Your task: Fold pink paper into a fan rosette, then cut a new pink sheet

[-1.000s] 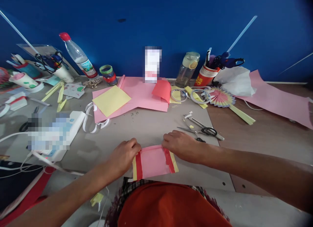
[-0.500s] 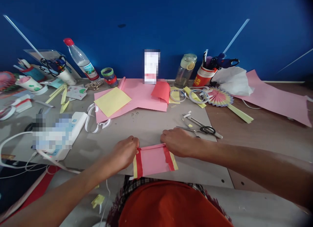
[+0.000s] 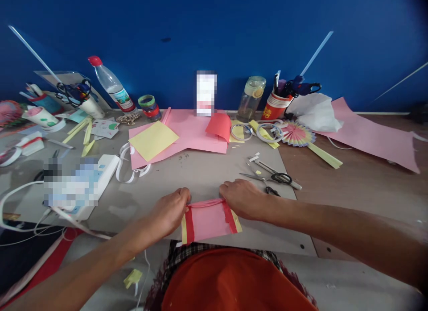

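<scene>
A pink paper sheet (image 3: 209, 221) with red and yellow strips down both sides lies at the table's front edge. Its far edge is folded into a narrow, slightly bowed roll. My left hand (image 3: 174, 208) pinches the left end of that fold, fingers closed. At the right end my right hand (image 3: 239, 195) grips the same fold, its fingertips partly hidden behind the knuckles. Just beyond the right hand lie scissors (image 3: 282, 178) with black handles and a grey utility knife (image 3: 290, 180).
A white power strip (image 3: 103, 168) with cables sits at the left. Behind are pink sheets (image 3: 187, 134), a yellow sheet (image 3: 154, 140), a red-capped bottle (image 3: 115, 88), a clear bottle (image 3: 251, 99), a red paper cup (image 3: 276, 106) and a folded paper fan (image 3: 298, 133). A blue partition (image 3: 214, 34) closes the back.
The folded far edge of the pink sheet now looks thicker and more bowed between my hands. Both hands keep their grip at its ends; the camera view has shifted slightly.
</scene>
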{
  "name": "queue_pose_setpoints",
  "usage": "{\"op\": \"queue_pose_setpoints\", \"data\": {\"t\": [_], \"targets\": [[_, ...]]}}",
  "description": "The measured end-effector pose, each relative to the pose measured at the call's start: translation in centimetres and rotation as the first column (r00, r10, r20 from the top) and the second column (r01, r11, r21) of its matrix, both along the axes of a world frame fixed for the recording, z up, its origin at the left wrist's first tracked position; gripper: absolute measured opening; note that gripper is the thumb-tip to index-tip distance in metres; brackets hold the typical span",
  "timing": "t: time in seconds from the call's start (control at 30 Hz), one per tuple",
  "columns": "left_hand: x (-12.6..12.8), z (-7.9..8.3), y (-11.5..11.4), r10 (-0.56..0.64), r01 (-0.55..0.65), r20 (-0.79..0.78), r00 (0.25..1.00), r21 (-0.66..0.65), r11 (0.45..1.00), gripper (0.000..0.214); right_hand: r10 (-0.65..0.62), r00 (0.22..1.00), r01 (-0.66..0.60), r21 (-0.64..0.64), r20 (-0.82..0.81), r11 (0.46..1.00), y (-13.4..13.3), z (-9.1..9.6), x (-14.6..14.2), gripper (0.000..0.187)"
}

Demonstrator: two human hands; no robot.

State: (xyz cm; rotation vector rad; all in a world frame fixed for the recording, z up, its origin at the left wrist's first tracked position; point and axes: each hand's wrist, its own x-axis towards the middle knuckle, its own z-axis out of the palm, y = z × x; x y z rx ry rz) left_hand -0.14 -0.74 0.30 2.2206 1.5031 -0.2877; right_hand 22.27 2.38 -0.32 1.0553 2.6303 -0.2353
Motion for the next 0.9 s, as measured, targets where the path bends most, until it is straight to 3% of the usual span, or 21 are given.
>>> {"op": "queue_pose_setpoints", "data": {"t": [0.13,0.3,0.4,0.5,0.57,0.63,0.73,0.8,0.9], "targets": [[-0.4,-0.3,0.3,0.008,-0.006,0.091,0.996,-0.019,1.000,0.013,-0.077,0.997,0.076,-0.083,-0.020,0.994,0.4,0.1,0.1,0.028],[-0.6,0.2,1.1,0.024,-0.026,0.157,0.987,0.012,1.000,0.012,0.036,0.998,-0.036,0.008,-0.055,0.999,1.0,0.8,0.3,0.016],[-0.6,1.5,2.2,0.081,-0.082,0.207,0.975,-0.002,0.997,0.008,0.039,0.996,-0.029,0.130,-0.077,0.991,2.0,2.2,0.6,0.016],[-0.7,3.5,3.7,0.226,-0.206,0.227,0.947,-0.109,0.973,0.020,0.027,0.989,0.009,0.246,-0.143,0.969,2.9,4.1,0.9,0.016],[-0.8,4.7,4.7,0.264,-0.250,0.252,0.931,-0.087,0.964,0.022,0.044,0.982,0.019,0.326,-0.186,0.945,3.4,5.3,1.0,0.018],[-0.9,5.6,5.4,0.251,-0.267,0.287,0.925,0.017,0.964,0.021,0.076,0.974,0.020,0.413,-0.215,0.910,3.7,6.3,1.0,0.021],[-0.9,6.0,5.7,0.147,-0.249,0.324,0.934,0.298,0.922,0.015,0.123,0.957,0.042,0.541,-0.265,0.840,4.0,6.9,1.0,0.025],[-0.6,5.4,5.0,0.045,-0.199,0.315,0.948,0.476,0.857,0.010,0.162,0.941,0.059,0.612,-0.299,0.788,4.0,6.4,1.3,0.027],[-0.2,3.7,3.3,-0.076,-0.101,0.306,0.949,0.523,0.847,0.011,0.220,0.924,0.049,0.666,-0.313,0.744,3.7,4.7,1.9,0.028]]}}
